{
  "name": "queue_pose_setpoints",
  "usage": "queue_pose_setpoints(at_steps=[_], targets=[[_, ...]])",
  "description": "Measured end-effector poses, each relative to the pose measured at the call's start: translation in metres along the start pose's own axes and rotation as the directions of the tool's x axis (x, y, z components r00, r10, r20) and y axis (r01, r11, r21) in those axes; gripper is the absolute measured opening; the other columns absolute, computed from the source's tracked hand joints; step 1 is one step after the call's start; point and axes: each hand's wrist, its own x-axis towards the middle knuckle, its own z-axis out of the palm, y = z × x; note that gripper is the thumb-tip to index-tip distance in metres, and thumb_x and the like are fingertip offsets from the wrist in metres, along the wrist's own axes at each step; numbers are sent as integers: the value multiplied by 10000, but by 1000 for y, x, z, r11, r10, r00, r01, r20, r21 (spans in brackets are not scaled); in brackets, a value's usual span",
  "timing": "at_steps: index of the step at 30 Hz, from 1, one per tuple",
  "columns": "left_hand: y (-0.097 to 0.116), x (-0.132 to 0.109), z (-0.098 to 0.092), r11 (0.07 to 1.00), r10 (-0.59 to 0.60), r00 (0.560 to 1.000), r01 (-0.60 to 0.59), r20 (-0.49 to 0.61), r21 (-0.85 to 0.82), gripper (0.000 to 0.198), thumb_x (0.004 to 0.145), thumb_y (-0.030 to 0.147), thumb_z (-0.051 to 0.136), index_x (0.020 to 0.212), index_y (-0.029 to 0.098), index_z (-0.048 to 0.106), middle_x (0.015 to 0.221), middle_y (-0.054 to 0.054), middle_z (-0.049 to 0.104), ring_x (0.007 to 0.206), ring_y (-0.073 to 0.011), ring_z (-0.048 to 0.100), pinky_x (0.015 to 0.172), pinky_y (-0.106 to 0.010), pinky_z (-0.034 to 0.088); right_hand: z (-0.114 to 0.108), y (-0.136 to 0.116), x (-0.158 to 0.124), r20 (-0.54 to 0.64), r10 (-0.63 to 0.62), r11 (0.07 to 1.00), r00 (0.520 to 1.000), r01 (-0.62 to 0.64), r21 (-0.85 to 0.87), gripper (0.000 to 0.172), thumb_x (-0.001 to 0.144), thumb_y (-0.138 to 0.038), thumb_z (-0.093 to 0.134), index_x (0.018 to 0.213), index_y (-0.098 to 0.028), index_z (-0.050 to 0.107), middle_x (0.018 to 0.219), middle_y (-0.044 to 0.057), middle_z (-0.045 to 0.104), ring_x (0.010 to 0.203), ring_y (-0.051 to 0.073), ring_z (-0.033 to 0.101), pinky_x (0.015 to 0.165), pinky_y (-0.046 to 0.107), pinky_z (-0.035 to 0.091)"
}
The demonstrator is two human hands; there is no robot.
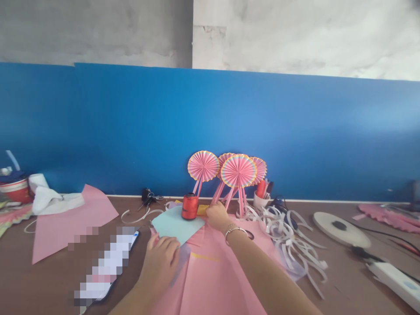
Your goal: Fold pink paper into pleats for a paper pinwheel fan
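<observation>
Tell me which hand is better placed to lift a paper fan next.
Likely the right hand: it is close to the paper fans, while the left hand is farther off, beside the light blue paper.

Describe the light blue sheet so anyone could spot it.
Below the blue partition is a brown table. Just beyond the left hand, the light blue sheet carries an upright red roll. Its colour sets it apart from the pink paper beside it.

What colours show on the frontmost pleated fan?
The fan is pink, rimmed yellow and pale blue; head view.
</observation>
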Motion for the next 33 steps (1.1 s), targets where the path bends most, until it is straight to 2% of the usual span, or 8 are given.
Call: queue_pose_setpoints(at_steps=[5,12,16,19,23,26,28,33], targets=[[1,0,0,1000,4,1000,-4,-1,-1,215,842,140,428,815,208,630,869,-24,715,836,-211,641,907,-431,299,4,6,5,-23,200,965,979,-193,176,279,890,-173,369,1056,-107,583,928,142,698,840,217,647,655,269,387],[-2,-2,1,1000,0,1000,1,-17,3,202,847,170,449,930,210,629,990,-56,708,937,-245,624,924,-466,309,-19,9,-4,-73,298,894,952,-252,370,283,873,-170,303,963,-141,570,882,104,674,718,173,613,550,222,339],[2,-2,-1,992,-84,985,67,-154,-109,512,836,299,519,1323,187,407,1298,-147,547,1192,-307,481,975,-492,320,-45,-16,-37,-149,116,907,982,-43,420,177,769,-153,431,836,-186,592,815,34,656,762,150,582,653,207,371],[7,-1,-5,915,-225,969,174,-102,-364,692,833,377,524,1424,182,221,1352,-170,482,1164,-291,508,881,-425,438,-58,-40,-61,-252,-271,832,929,357,424,177,681,-130,486,801,-193,599,829,23,650,810,153,571,735,211,393],[6,3,-8,708,-417,903,395,105,-585,527,827,449,502,1274,173,460,1044,-107,660,791,-213,638,625,-306,500,-56,-57,-59,-222,-362,799,905,424,427,156,693,-143,494,775,-203,611,795,14,661,773,155,587,739,226,414],[4,4,-5,611,-540,834,484,117,-626,457,784,490,536,1121,182,568,896,-50,664,582,-159,595,556,-288,491,-43,-58,-29,-239,9,834,971,124,537,201,804,-239,459,942,-193,598,954,58,673,902,183,607,793,260,428],[3,3,0,574,-582,808,491,96,-656,487,757,508,553,1118,182,566,859,-32,650,515,-142,570,515,-281,485,-30,-60,-6,-214,270,812,939,-103,575,428,785,-401,542,1128,-145,520,1058,127,648,1006,253,589,824,322,433],[-3,-4,8,659,-556,831,461,28,-594,446,753,477,560,1085,183,605,891,-53,659,632,-175,611,584,-299,510,-5,-66,32,-102,424,751,900,-286,595,753,669,-466,660,1269,-95,397,1101,191,631,1038,325,589,819,389,448]])
